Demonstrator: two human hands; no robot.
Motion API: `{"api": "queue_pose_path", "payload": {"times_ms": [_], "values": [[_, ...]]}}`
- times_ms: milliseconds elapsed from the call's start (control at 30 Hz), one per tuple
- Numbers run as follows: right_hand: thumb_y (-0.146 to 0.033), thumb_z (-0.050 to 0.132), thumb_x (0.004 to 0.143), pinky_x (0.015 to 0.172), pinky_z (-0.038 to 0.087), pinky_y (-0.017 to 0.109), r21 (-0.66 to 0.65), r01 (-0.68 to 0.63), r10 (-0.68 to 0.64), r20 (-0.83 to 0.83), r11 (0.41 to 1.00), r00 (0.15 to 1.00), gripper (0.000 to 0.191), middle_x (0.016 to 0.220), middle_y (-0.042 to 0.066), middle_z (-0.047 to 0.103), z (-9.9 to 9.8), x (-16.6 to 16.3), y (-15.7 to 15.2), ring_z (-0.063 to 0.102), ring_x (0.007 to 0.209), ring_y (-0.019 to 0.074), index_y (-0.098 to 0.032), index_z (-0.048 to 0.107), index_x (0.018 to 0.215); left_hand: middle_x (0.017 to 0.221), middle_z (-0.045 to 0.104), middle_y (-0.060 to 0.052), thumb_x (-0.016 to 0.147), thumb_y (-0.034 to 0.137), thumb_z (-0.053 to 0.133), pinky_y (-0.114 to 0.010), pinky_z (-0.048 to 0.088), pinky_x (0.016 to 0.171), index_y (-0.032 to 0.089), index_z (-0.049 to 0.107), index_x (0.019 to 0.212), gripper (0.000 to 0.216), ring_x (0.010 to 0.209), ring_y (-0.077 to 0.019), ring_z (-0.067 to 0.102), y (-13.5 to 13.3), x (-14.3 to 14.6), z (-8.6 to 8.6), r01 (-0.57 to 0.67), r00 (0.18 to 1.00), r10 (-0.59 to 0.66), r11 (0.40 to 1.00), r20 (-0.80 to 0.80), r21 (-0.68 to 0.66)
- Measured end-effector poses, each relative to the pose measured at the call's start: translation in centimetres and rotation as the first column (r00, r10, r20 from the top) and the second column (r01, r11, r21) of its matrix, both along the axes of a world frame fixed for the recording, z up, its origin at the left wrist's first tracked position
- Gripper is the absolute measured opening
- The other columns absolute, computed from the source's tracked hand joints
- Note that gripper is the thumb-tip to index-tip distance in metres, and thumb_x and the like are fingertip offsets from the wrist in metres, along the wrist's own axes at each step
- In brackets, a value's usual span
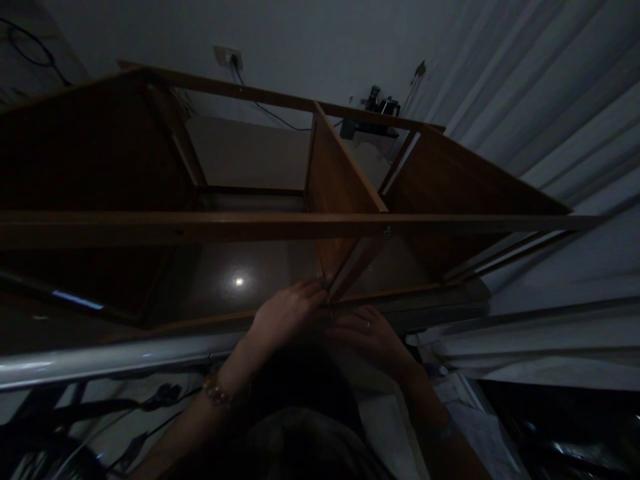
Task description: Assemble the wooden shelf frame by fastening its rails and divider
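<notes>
A brown wooden cabinet frame [280, 228] without a top stands in front of me. An upright divider panel [343, 170] splits its inside, with a narrow wooden post [363, 267] at its near edge. My left hand [287, 313] reaches over the bottom rail [200, 323] to the foot of this post, fingers closed together. Just below, on the right, my right hand [367, 333] has its fingers bent and pressed together, pointing at the same joint. A thin pale sliver shows between the fingertips; it is too dark and small to name. A metal fitting [387, 231] sits in the front top rail.
White curtains [540, 120] hang at the right. A wall socket [228, 57] with a plugged cable is behind the frame, and dark appliances [380, 110] stand at the back. A shiny metal bar [100, 360] runs along the near left, above dark cables [160, 399].
</notes>
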State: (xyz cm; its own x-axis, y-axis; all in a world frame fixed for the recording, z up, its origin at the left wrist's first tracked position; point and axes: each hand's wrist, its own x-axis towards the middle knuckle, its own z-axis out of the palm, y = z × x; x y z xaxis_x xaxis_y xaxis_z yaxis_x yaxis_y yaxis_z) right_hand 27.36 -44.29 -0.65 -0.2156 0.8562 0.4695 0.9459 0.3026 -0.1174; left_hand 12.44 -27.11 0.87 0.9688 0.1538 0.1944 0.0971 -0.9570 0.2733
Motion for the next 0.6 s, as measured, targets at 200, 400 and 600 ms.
{"api": "queue_pose_path", "payload": {"times_ms": [200,400,600], "values": [[-0.031,0.062,0.091,0.074,0.052,0.028,0.165,0.062,-0.048,-0.091,0.984,0.995,0.015,0.084,-0.002,0.07,-2.1,-1.5,0.4,0.064,0.077,0.0125,-0.03,0.067,0.105,0.096,0.066,-0.004,0.092,0.029,0.057,-0.027,0.049,0.07,0.019,0.062,0.097,0.012,0.087,-0.0184,0.062,-0.2,0.1,0.6,-0.016,1.0,0.015,1.0,-0.025,-0.017],[-0.024,0.064,0.089,0.072,0.052,0.028,0.257,0.244,-0.173,-0.268,0.935,0.948,0.014,0.077,-0.002,0.068,-5.1,-3.2,0.5,0.064,0.073,0.013,-0.031,0.065,0.101,0.094,0.066,-0.005,0.093,0.03,0.057,-0.028,0.05,0.071,0.018,0.062,0.096,0.014,0.088,-0.0189,0.062,-0.2,0.1,0.7,-0.01,1.0,0.01,1.0,-0.002,0.014],[-0.028,0.042,0.097,0.056,0.05,0.028,0.251,0.471,-0.318,-0.47,0.846,0.823,0.019,0.068,0.001,0.062,-6.6,-5.0,1.5,0.058,0.057,0.0141,-0.025,0.059,0.106,0.09,0.065,-0.004,0.093,0.031,0.055,-0.027,0.048,0.067,0.018,0.061,0.093,0.014,0.084,-0.0184,0.061,-0.1,0.0,0.6,-0.018,1.0,0.018,1.0,-0.01,0.014]]}}
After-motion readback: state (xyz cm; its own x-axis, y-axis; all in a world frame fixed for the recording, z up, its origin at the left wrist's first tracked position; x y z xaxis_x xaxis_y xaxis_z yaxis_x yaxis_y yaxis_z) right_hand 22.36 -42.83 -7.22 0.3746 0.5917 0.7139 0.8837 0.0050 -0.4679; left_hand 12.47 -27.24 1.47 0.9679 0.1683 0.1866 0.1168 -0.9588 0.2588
